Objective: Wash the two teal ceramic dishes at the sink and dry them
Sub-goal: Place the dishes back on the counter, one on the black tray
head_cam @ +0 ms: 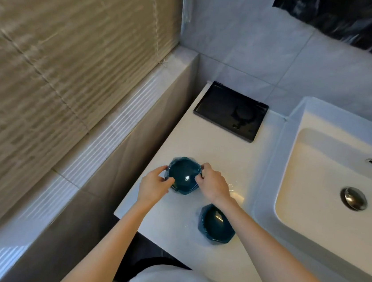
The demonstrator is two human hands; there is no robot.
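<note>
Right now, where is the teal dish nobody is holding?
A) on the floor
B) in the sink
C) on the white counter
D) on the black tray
C: the free teal dish sits on the white counter beside the sink, while the left hand and right hand hold the other teal dish.

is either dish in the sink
No, the far dish, in the left hand and right hand, and the near dish are over the counter.

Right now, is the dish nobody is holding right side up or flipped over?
Right side up: the free dish sits on the counter with its glossy hollow facing up, nothing visible inside.
</note>
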